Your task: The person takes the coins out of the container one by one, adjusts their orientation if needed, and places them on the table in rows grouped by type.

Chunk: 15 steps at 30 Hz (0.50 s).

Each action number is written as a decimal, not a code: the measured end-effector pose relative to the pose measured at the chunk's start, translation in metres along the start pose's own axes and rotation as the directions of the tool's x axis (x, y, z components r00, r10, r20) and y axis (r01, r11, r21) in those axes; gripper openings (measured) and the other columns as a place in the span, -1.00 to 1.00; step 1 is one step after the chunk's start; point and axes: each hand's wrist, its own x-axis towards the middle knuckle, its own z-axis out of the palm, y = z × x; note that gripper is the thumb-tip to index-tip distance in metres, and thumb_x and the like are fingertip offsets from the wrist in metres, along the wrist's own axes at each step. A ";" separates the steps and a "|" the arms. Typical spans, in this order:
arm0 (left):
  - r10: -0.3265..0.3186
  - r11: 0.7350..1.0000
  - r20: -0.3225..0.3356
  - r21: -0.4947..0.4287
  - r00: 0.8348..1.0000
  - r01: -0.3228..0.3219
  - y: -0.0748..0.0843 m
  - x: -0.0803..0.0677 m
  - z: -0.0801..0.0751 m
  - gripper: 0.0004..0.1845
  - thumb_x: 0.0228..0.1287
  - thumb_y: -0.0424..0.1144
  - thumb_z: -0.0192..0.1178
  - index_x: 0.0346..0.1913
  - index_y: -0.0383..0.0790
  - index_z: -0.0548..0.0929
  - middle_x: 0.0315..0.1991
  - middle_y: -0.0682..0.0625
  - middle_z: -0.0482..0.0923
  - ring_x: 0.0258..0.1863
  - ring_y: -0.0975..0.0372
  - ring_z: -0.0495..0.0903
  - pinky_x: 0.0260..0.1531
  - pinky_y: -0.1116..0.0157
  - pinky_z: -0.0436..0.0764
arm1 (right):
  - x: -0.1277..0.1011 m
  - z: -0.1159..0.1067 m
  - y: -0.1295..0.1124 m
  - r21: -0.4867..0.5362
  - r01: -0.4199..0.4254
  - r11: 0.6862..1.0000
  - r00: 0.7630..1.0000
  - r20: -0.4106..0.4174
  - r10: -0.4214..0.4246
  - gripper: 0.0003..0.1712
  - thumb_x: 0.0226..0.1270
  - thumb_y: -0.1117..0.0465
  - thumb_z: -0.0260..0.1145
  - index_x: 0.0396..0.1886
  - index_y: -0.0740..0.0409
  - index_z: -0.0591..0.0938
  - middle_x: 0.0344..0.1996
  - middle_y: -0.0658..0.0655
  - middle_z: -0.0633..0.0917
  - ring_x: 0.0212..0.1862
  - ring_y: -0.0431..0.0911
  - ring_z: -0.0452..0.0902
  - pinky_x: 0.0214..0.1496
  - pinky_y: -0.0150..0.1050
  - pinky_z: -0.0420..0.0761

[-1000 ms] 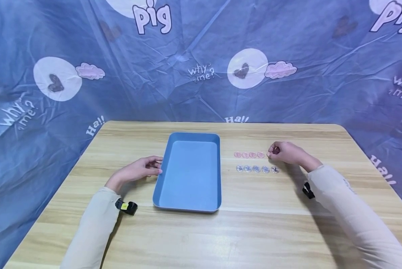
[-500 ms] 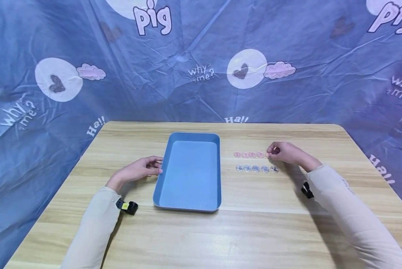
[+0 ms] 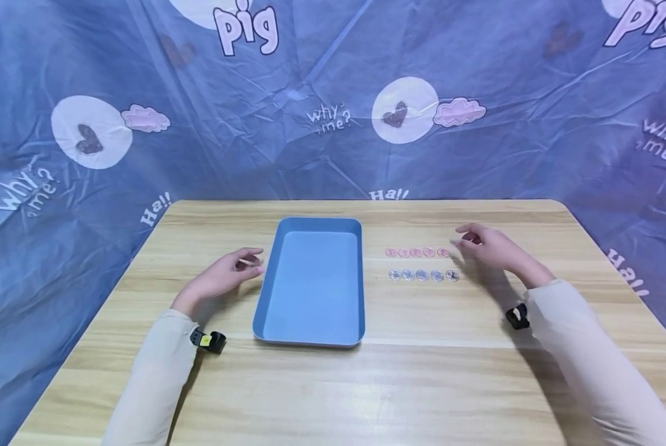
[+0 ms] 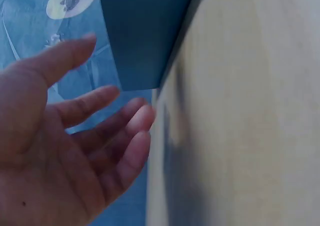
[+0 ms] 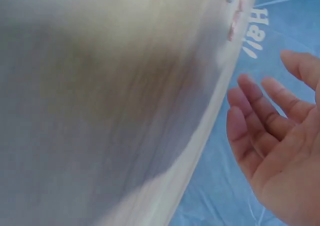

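Bare and empty, the right hand [image 3: 491, 249] hovers with fingers loosely spread just right of a row of small pink translucent discs [image 3: 417, 253]; clear patterned discs [image 3: 422, 275] lie below, their markings unreadable. The left hand [image 3: 225, 280], fingers relaxed apart, rests beside the blue rectangular plastic tray [image 3: 314, 334].
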 end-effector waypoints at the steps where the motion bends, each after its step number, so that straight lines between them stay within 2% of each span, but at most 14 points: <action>1: 0.008 1.000 -0.042 0.025 0.999 -0.007 0.002 -0.001 -0.001 -0.40 0.41 -0.13 0.10 0.40 -0.33 0.27 0.22 -0.31 0.45 0.13 -0.10 0.49 0.18 -0.06 0.44 | -0.004 -0.002 -0.001 -0.006 0.008 1.000 1.000 -0.024 -0.009 -0.48 0.48 0.19 0.09 0.27 0.47 0.34 -0.06 0.46 0.60 -0.04 0.24 0.55 0.04 0.14 0.51; 3: 0.028 0.997 -0.124 0.081 0.992 -0.018 0.008 -0.003 -0.003 -0.40 0.40 -0.12 0.12 0.40 -0.31 0.29 0.25 -0.31 0.41 0.16 -0.13 0.46 0.19 -0.11 0.40 | -0.012 -0.005 -0.002 -0.020 0.026 0.999 0.997 -0.070 -0.028 -0.45 0.48 0.20 0.08 0.31 0.49 0.30 0.03 0.53 0.55 0.05 0.34 0.48 0.11 0.25 0.43; 5: 0.057 0.987 -0.201 0.159 0.978 -0.025 0.014 -0.005 -0.003 -0.41 0.38 -0.11 0.14 0.38 -0.29 0.32 0.28 -0.30 0.38 0.19 -0.15 0.43 0.22 -0.15 0.33 | -0.021 -0.008 -0.003 -0.066 0.038 0.997 0.993 -0.112 -0.045 -0.42 0.49 0.19 0.07 0.33 0.49 0.28 0.08 0.55 0.52 0.11 0.41 0.41 0.15 0.33 0.35; 10: 0.146 0.945 -0.364 0.325 0.920 -0.021 0.026 -0.010 -0.005 -0.41 0.32 -0.07 0.19 0.34 -0.24 0.39 0.29 -0.28 0.36 0.25 -0.17 0.34 0.25 -0.19 0.16 | -0.041 -0.012 -0.005 -0.230 0.017 0.973 0.979 -0.192 -0.062 -0.35 0.49 0.07 0.08 0.38 0.41 0.26 0.20 0.54 0.42 0.20 0.47 0.27 0.19 0.39 0.22; 13: 0.184 0.927 -0.427 0.374 0.885 -0.013 0.028 -0.013 -0.007 -0.38 0.28 -0.06 0.22 0.35 -0.21 0.39 0.31 -0.26 0.35 0.28 -0.17 0.31 0.25 -0.18 0.13 | -0.050 -0.012 -0.005 -0.290 -0.009 0.957 0.975 -0.217 -0.056 -0.27 0.48 -0.02 0.07 0.43 0.36 0.19 0.30 0.53 0.32 0.28 0.48 0.15 0.24 0.41 0.11; 15: 0.201 0.914 -0.450 0.405 0.870 -0.002 0.028 -0.014 -0.008 -0.37 0.27 -0.06 0.22 0.36 -0.19 0.37 0.34 -0.25 0.32 0.29 -0.18 0.29 0.26 -0.19 0.12 | -0.054 -0.012 -0.004 -0.322 -0.020 0.947 0.974 -0.218 -0.053 -0.21 0.48 -0.06 0.05 0.48 0.32 0.10 0.35 0.51 0.25 0.34 0.48 0.05 0.26 0.43 0.04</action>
